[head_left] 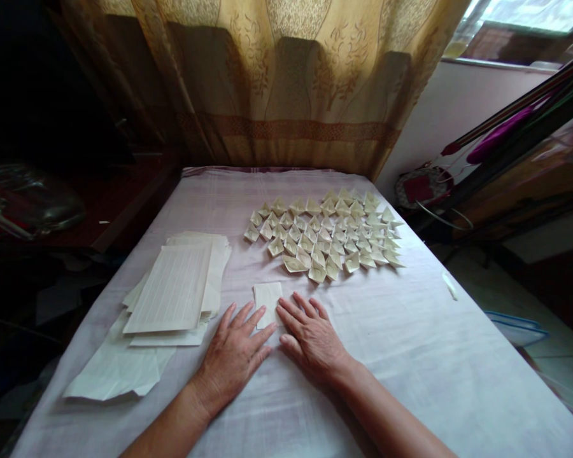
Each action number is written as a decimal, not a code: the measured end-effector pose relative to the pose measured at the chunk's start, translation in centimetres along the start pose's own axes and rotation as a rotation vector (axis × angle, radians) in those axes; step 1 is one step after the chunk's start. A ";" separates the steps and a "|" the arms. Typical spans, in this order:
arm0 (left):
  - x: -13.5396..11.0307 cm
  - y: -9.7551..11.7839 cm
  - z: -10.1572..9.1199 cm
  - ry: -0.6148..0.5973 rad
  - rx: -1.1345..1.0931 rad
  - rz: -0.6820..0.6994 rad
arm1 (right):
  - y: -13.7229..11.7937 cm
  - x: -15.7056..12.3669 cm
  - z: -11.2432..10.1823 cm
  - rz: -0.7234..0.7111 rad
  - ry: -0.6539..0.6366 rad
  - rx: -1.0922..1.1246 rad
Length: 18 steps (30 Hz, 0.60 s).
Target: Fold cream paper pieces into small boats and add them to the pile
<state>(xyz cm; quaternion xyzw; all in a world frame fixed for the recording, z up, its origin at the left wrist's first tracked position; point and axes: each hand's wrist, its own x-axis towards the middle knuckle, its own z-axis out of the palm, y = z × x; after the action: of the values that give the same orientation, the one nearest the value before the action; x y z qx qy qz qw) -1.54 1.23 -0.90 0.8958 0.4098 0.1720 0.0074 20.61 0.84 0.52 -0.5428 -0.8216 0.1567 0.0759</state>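
A small folded rectangle of cream paper [267,298] lies on the white cloth-covered table [410,356]. My left hand [232,356] lies flat with fingers spread, its fingertips touching the paper's lower left edge. My right hand [310,334] also lies flat and open, its fingertips pressing the paper's lower right corner. Beyond them sits a spread of several small folded paper boats [329,232]. A stack of lined paper sheets [176,289] rests to the left of my left hand.
A patterned tan curtain [286,83] hangs behind the table. Dark furniture with a shiny bag [23,200] stands at left. Rods and purple items [510,124] lean at right, beside a window. A small white scrap [449,286] lies near the table's right edge.
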 end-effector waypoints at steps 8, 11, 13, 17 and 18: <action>0.0 0.0 0.2 0.016 0.004 0.001 | 0.1 4.0 0.0 0.059 0.085 -0.026; -0.1 -0.1 0.3 0.071 -0.026 -0.002 | 0.3 3.8 0.1 0.033 0.124 0.007; -0.2 -0.2 0.3 0.121 -0.034 -0.010 | 0.3 3.0 0.2 0.001 0.156 0.033; 0.1 -0.4 0.2 0.183 -0.028 -0.085 | 0.1 1.5 0.4 -0.026 0.182 0.076; 0.2 -0.4 0.2 0.192 -0.028 -0.110 | 0.0 1.3 0.5 -0.024 0.188 0.085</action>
<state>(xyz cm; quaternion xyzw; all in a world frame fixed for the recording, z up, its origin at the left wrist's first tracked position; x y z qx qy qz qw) -1.65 1.71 -1.06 0.8512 0.4546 0.2620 -0.0098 20.01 1.94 0.02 -0.5415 -0.8100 0.1388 0.1771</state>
